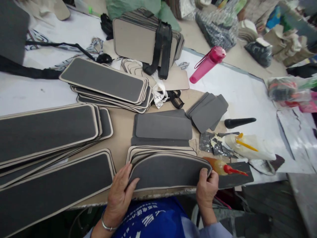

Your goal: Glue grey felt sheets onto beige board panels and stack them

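A dark grey panel with a beige border and a curved upper edge [168, 172] lies bowed at the table's front edge, on top of similar panels. My left hand [120, 191] grips its left end, thumb on the grey face and fingers along the edge. At the other end, my right hand [207, 188] pinches the corner with its thumb on top; the fingers behind are partly hidden. Just behind are beige-edged panels [160, 148] and a stack of plain grey rectangles [163, 127]. Close to my right hand lies a bottle with a red nozzle [220, 167].
Long grey panels [49, 132] are stacked at left, with shorter ones [104, 79] behind. Small grey pieces [209, 110], a black tapered tool [239, 123], a white glue bottle [247, 145] and a pink bottle [208, 64] lie to the right. Strapped panels [135, 41] stand behind.
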### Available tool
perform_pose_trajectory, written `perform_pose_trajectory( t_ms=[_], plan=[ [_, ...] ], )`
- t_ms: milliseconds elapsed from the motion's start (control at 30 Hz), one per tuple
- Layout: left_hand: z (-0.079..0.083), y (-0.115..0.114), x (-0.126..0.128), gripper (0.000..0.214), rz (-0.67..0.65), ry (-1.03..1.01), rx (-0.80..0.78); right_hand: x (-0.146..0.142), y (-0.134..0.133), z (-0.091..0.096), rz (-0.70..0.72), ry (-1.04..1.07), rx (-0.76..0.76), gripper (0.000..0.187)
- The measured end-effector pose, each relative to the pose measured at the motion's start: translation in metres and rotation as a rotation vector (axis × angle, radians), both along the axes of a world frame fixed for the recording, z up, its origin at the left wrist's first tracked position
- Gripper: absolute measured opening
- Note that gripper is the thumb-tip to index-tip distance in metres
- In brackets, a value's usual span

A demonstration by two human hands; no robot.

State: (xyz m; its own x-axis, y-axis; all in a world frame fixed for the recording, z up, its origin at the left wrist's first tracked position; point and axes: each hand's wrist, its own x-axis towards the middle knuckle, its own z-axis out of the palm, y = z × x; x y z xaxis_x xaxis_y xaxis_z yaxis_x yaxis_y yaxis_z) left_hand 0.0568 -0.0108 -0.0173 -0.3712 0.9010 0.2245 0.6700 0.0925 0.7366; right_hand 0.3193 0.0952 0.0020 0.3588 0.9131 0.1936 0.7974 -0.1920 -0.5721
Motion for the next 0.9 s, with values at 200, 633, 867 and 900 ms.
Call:
perform_pose_trajectory(
  t_ms=[200, 633, 867, 900],
  plan=[
    [-0.004, 0.000, -0.005, 0.060, 0.296, -0.374, -0.354, -0.021, -0.028, 0.067, 0.486, -0.106, 0.296, 0.016],
    [0.017, 0.018, -0.006, 0.075, 0.336, -0.526, -0.550, -0.034, -0.052, 0.103, 0.711, 0.042, 0.349, 0.023],
    [0.014, 0.020, -0.008, 0.070, 0.221, -0.282, -0.527, -0.023, -0.044, 0.082, 0.689, -0.025, 0.327, 0.041],
    [0.014, 0.021, -0.009, 0.071, 0.200, -0.235, -0.522, -0.022, -0.040, 0.075, 0.655, -0.040, 0.323, 0.045]
  ],
)
